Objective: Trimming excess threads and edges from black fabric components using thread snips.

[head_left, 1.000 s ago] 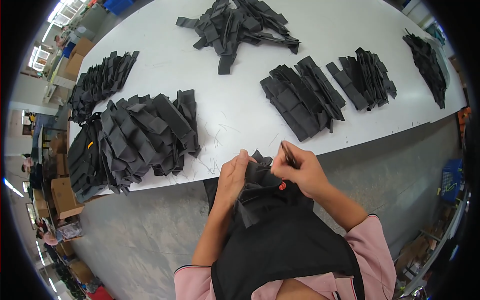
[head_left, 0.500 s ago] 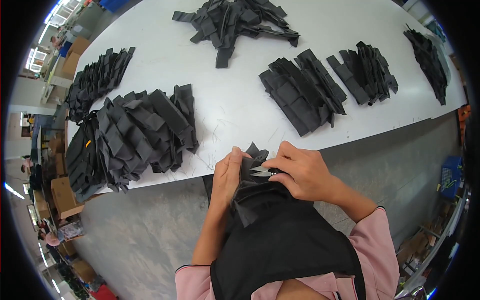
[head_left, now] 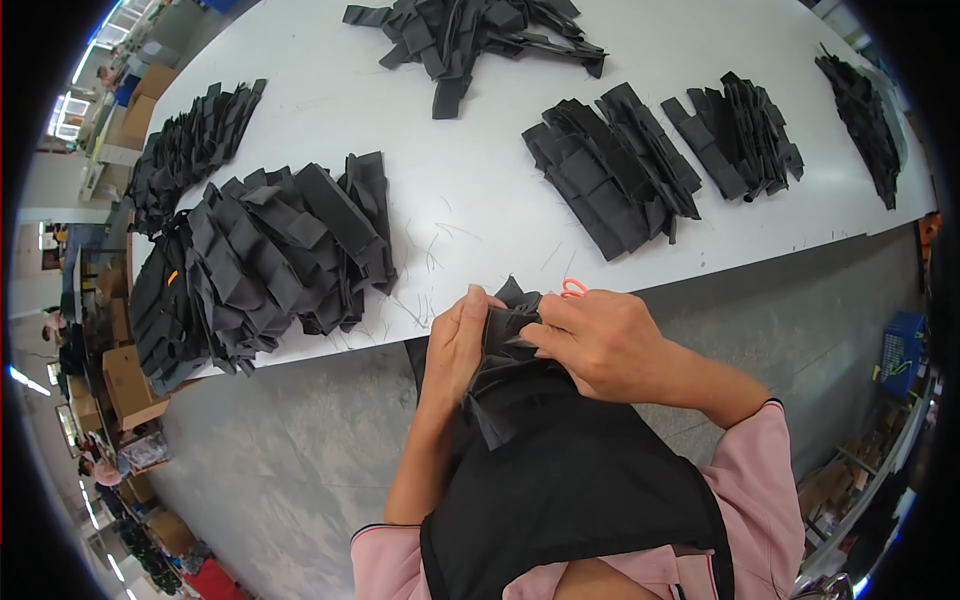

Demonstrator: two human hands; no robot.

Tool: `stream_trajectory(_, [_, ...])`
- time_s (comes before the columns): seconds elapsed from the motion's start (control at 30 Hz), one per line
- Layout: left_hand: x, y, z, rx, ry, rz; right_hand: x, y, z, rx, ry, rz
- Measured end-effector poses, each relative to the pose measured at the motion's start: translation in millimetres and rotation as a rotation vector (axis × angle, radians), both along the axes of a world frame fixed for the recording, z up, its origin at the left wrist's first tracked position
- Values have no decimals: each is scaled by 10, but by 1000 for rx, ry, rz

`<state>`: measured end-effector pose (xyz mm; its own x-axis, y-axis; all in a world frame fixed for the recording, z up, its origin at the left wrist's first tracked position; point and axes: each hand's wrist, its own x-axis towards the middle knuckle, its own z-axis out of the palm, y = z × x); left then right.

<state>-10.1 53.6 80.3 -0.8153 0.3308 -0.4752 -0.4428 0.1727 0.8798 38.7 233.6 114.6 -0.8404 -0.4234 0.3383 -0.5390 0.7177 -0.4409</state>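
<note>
My left hand (head_left: 458, 345) grips a folded piece of dark grey fabric (head_left: 492, 425) at the table's near edge, its thumb pointing up along the side. My right hand (head_left: 600, 345) is closed around a pair of thread snips, whose orange finger loop (head_left: 573, 288) sticks out above the knuckles. The blades are mostly hidden by the fingers and the cloth. The right fingertips meet the fabric's upper right part, close to the left hand. A black apron lies below the cloth.
The white table (head_left: 450, 190) carries several dark fabric stacks: a large one (head_left: 270, 250) at left, another (head_left: 610, 170) at right, and a loose heap (head_left: 460, 40) at the back. Thread scraps lie near its front edge. Cardboard boxes (head_left: 130, 385) stand at left, a blue crate (head_left: 903, 350) at right.
My right hand has turned over the fabric, so the snips' blades, plain before, are now mostly covered and the orange loop shows. My left hand keeps its hold.
</note>
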Motion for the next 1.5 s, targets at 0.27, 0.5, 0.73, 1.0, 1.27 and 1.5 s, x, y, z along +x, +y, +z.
stream_trajectory(0.27, [-2, -63, 58, 77, -91, -98, -65, 179, 8, -294, -365, 24])
stream_trajectory(0.5, [-15, -108, 38, 103, -174, -125, -60, 120, -9, -71, -159, 62])
stream_trajectory(0.73, [4, -162, -26, 165, -220, -142, -135, 76, 15, -38, -117, 183])
stream_trajectory(1.0, [30, -169, -48, 210, -243, -128, -107, 49, -12, -99, -147, 207])
stream_trajectory(1.27, [7, -183, -70, 135, -195, -180, -86, 99, 26, -179, -239, 140])
stream_trajectory(1.5, [10, -182, -27, 135, -182, -170, -86, 37, -6, -96, -148, 144])
